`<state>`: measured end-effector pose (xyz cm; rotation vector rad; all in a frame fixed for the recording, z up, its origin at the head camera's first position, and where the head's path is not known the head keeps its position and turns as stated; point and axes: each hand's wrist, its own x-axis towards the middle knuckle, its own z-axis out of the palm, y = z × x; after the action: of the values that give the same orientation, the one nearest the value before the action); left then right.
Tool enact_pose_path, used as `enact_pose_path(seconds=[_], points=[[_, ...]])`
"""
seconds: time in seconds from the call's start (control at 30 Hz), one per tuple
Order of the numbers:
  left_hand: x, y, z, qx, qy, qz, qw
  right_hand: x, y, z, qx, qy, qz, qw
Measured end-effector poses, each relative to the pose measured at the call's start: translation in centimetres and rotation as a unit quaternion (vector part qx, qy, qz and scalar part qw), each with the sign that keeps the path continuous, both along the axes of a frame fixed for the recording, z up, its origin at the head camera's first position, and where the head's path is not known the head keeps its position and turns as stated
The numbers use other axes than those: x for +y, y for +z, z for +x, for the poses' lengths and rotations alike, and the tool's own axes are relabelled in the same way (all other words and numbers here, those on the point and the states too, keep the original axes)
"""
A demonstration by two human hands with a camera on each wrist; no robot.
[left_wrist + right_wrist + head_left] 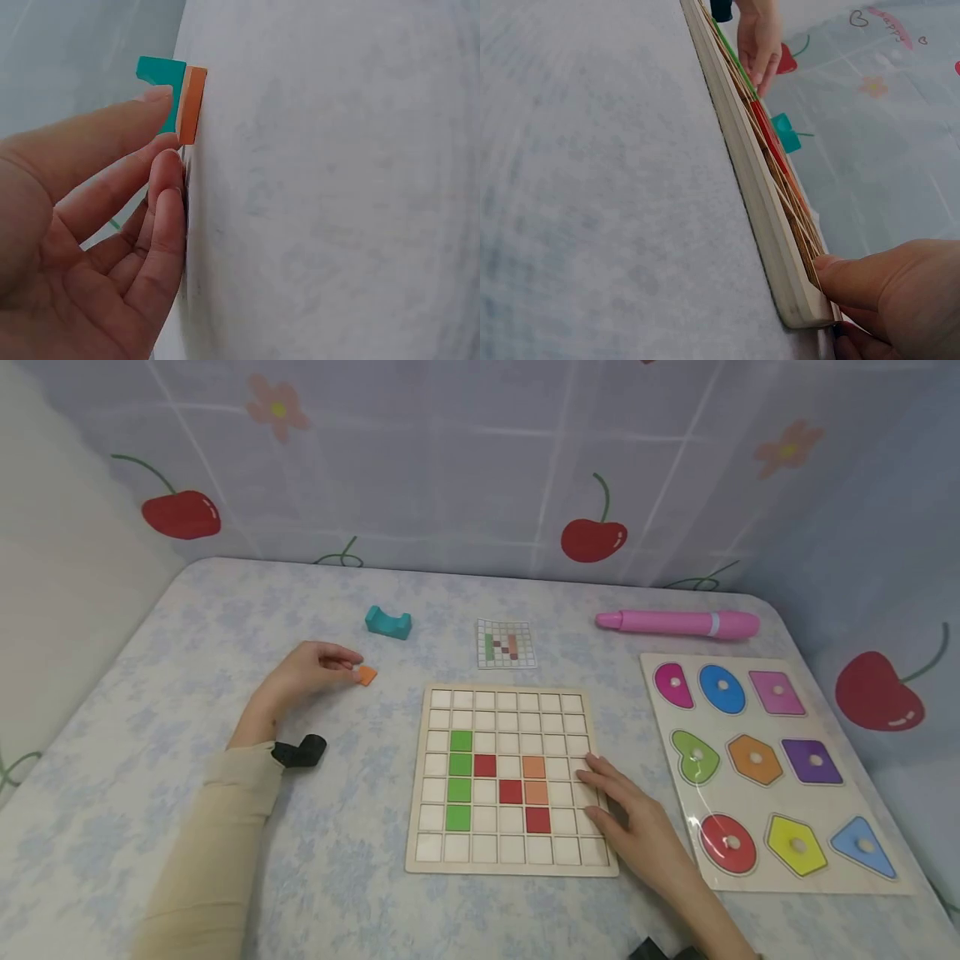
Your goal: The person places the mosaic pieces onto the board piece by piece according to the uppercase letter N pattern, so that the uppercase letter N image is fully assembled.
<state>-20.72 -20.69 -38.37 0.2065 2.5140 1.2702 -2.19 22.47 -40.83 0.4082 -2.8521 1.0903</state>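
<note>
My left hand (311,672) is low over the table's left side, pinching a small orange square tile (367,675) at its fingertips. In the left wrist view, the tile (193,105) shows its edge by the thumb and forefinger. Just beyond lies a teal notched block (388,622). My right hand (637,827) rests on the right edge of a wooden grid board (512,869), fingers fairly straight. Green tiles (459,790) form a column on the board; red tiles (511,792) run diagonally, and two orange tiles (535,767) sit to their right.
Behind the board lies a small printed grid card (507,644). A pink pen-shaped toy (678,623) lies at the back right. The knobbed shape puzzle (772,881) occupies the table's right side. A cherry-patterned cloth (450,468) hangs along the back.
</note>
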Motion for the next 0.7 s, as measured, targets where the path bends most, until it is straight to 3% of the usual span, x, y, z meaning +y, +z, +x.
enact_pose_path(seconds=[0.27,0.57,0.7], points=[[0.7,0.1,0.2,0.021,0.006,-0.041,0.9989,0.0,0.0,0.0,0.001,0.000,0.010,1.0000],[0.9,0.2,0.9,0.061,-0.004,-0.043,0.9972,-0.1,0.0,-0.1,-0.004,-0.004,0.017,0.9998],[1.1,0.4,1.3,0.075,0.011,-0.027,0.9968,-0.1,0.1,-0.1,-0.015,-0.007,0.017,0.9997]])
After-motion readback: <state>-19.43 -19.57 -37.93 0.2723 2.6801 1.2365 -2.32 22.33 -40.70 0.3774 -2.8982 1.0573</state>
